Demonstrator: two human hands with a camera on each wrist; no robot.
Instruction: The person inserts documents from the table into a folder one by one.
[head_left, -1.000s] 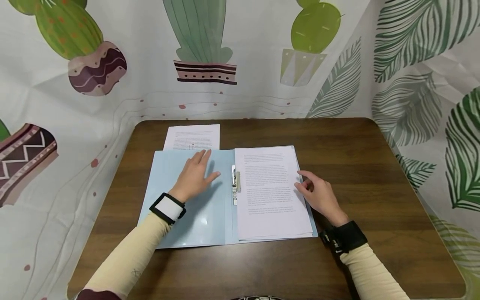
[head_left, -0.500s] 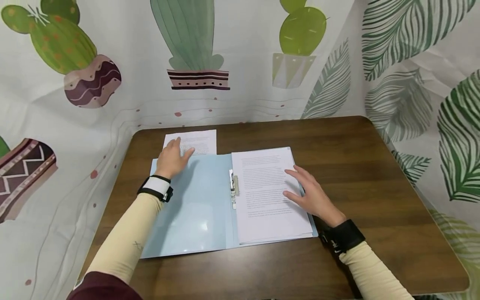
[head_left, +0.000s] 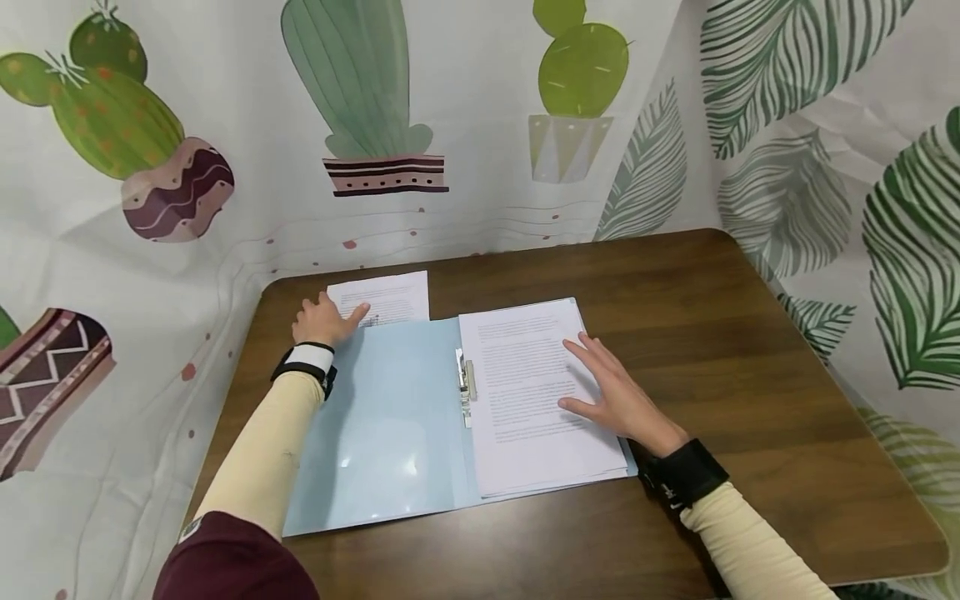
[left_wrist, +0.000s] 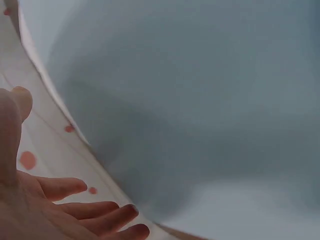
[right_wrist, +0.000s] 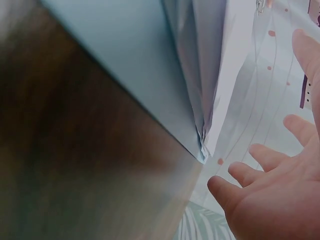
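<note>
A light blue folder (head_left: 390, 433) lies spread flat on the table. A stack of printed sheets (head_left: 517, 375) covers its right half, beside a metal lever clip (head_left: 467, 379) near the spine. Past the top edge of the left cover, another printed sheet (head_left: 397, 292) sticks out, its lower part hidden. My left hand (head_left: 324, 322) is at the cover's far left corner, thumb and fingers spread; contact is unclear. In the left wrist view the blue cover (left_wrist: 200, 100) fills most of the picture. My right hand (head_left: 615, 396), fingers apart, hovers over the stack's right edge.
The brown wooden table (head_left: 720, 358) extends right of the folder and in front of it. A white cloth (head_left: 487, 150) printed with cacti and leaves hangs behind and along the sides.
My left hand has moved from above the middle of the cover to its far left corner. My right hand's fingers have spread and shifted slightly left over the sheets. The head view has shifted a little.
</note>
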